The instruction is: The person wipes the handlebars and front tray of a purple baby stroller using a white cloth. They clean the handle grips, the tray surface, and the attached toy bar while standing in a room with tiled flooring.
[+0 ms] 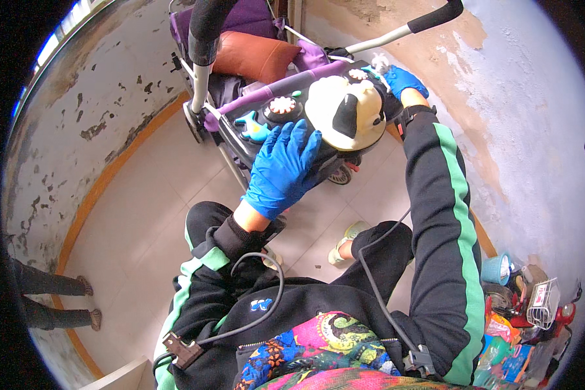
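A black toy tray [239, 117] is fixed across the front of a stroller. On it sit a cream-and-black animal head [343, 114], a blue dolphin-shaped piece [253, 127] and a pale flower-shaped knob [282, 105]. My left hand [285, 168], in a blue glove, lies with spread fingers on the tray's near edge, just below the dolphin; its thumb is hidden. At the tray's far right end, beside a second flower-shaped knob [358, 74], my right hand [406, 82], also gloved in blue, holds a crumpled whitish cloth [380, 63].
An orange-brown cushion [256, 56] lies in the purple stroller seat [253, 19]. Black-gripped handles [434, 17] rise on both sides. Peeling walls [107, 87] flank the tiled floor. Another person's legs [58, 297] stand at left. A blue basket [496, 269] and mixed goods crowd the lower right.
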Motion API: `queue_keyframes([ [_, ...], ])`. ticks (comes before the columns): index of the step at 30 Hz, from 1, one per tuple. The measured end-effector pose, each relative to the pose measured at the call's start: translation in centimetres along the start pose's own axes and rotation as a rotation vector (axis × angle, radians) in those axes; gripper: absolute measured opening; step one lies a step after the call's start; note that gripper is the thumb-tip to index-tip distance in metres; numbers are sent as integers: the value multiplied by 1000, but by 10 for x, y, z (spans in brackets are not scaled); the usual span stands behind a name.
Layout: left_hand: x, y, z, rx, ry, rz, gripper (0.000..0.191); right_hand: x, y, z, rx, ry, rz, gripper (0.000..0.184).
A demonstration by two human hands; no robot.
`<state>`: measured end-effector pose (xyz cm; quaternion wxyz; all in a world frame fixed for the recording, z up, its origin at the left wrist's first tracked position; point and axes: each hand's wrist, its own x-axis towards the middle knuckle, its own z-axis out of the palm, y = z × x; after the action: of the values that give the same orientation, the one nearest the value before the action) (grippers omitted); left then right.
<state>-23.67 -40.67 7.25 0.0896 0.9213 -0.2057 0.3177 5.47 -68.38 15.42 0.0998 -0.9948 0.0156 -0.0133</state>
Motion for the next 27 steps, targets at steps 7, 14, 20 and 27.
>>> queue_keyframes([
  [7,1,1,0,19,0,-8,73,26,52,16,-67,-55,-161,66],
  [14,0,1,2,29,27,-4,70,-22,64,13,288,-131,-61,72],
  [20,-1,1,2,5,42,-3,70,-62,59,17,93,-109,-107,77],
  [27,0,0,1,36,34,14,69,-97,57,43,144,110,-141,66],
])
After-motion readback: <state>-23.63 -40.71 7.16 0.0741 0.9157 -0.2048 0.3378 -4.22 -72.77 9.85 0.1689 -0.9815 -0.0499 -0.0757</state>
